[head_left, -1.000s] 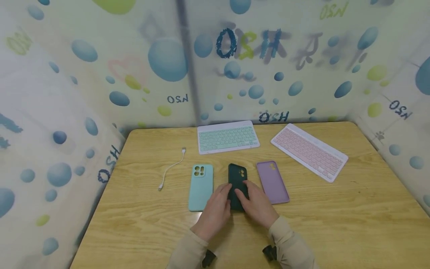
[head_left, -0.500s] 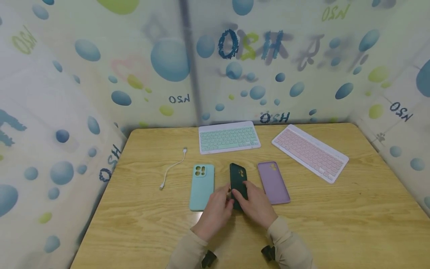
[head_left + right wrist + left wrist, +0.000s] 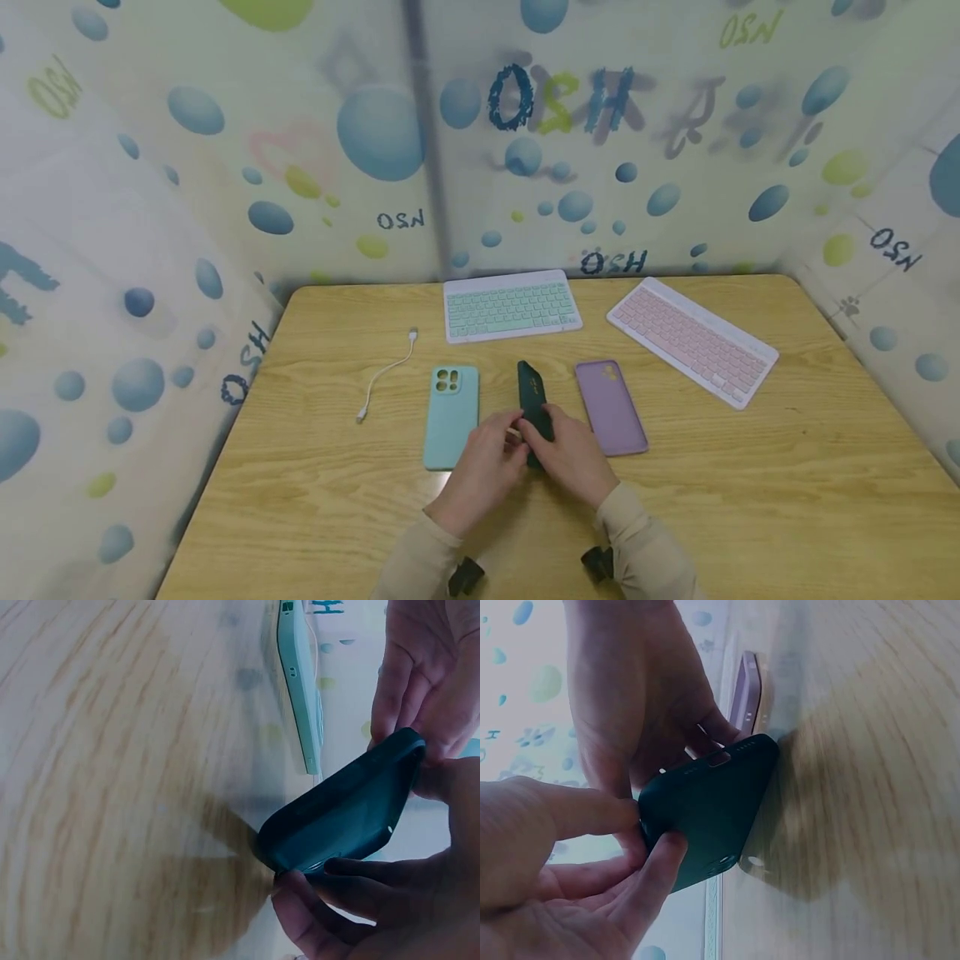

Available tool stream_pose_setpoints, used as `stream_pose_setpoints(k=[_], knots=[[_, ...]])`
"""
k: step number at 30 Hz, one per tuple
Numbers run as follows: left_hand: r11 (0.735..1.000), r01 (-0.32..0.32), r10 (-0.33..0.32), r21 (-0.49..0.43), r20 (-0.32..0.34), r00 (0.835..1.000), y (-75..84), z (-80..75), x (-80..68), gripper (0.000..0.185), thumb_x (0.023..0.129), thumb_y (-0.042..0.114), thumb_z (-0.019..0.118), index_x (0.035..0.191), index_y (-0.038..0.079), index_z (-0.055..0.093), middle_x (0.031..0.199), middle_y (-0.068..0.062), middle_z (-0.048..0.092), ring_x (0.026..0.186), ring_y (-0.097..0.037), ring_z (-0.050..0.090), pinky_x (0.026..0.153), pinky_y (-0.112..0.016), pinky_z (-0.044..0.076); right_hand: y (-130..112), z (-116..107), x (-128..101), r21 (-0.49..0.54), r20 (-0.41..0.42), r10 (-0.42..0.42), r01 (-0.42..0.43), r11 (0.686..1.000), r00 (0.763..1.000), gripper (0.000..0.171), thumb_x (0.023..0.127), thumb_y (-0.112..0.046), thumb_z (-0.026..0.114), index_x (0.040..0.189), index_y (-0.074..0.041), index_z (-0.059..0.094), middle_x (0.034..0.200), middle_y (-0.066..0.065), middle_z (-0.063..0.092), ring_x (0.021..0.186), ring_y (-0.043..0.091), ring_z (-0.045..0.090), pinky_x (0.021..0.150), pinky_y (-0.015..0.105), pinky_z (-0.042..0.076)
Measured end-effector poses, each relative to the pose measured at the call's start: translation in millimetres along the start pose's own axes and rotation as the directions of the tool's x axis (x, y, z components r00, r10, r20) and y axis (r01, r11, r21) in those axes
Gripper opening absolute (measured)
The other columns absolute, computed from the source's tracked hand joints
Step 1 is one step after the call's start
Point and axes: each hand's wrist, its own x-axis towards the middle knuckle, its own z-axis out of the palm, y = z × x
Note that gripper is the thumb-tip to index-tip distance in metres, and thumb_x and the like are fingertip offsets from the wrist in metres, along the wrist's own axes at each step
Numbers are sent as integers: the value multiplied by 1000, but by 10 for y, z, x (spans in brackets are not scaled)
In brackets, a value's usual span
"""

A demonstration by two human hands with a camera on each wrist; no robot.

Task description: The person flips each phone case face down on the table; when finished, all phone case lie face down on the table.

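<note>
Head view: left hand and right hand both pinch dark green phone case, tilted on edge; purple case at 3 o'clock

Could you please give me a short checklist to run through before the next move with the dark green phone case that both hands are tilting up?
1. Both hands grip the dark green silicone phone case: ok; left hand and right hand pinch its near end.
2. Case tilted on one long edge: ok; the wrist views show one edge on the wooden table, the other raised.
3. Clear of the light teal phone case: ok; a gap shows.
4. Clear of the purple phone case: ok, though it lies close.
5. Phone inside the dark case: cannot tell.
6. White cable, mint keyboard and pink keyboard out of the way: ok.
</note>
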Motion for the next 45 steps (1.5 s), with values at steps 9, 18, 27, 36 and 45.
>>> stream_pose_setpoints(k=[9, 18, 27, 36, 45], knots=[[997, 17, -17, -70, 9, 1000, -7, 5, 1, 49, 94, 3, 62, 138, -9, 43, 124, -21, 66, 105, -26, 70, 84, -32, 58, -16, -34, -11, 62, 3, 0, 0, 998, 1000, 70, 96, -53, 55, 136, 5, 52, 126, 24, 64, 103, 25, 66, 89, 47, 54], [993, 12, -1, -116, 94, 996, -29, 38, -15, 47, 101, 9, 51, 144, -2, 38, 131, -24, 61, 114, -29, 66, 89, -36, 57, -28, -35, -6, 121, 36, 11, -15, 992, 999, 62, 100, -48, 51, 135, 2, 54, 118, 18, 67, 97, 20, 64, 85, 42, 54], [994, -10, 31, -108, 194, 981, -66, 45, -40, 76, 90, 4, 68, 152, 4, 24, 135, -22, 59, 115, -30, 65, 94, -36, 54, -20, -10, -2, 151, 45, -13, 6, 989, 999, 57, 103, -45, 46, 136, 0, 53, 127, 20, 64, 117, 30, 62, 98, 49, 50], [995, -42, 55, -93, 147, 988, -106, 98, -51, 73, 92, 2, 65, 151, 5, 22, 131, -24, 61, 113, -31, 66, 91, -36, 56, -4, -8, -19, 218, 88, -53, 33, 975, 995, 48, 106, -43, 38, 133, -8, 56, 121, 13, 66, 114, 27, 61, 95, 48, 49], [995, -19, 34, -103, 145, 989, -94, 94, -55, 72, 93, 4, 65, 151, 9, 23, 132, -23, 61, 113, -30, 66, 91, -36, 56, -9, -14, -38, 236, 93, -70, 47, 971, 993, 52, 106, -46, 36, 136, -6, 52, 121, 13, 64, 106, 23, 60, 91, 44, 49]])
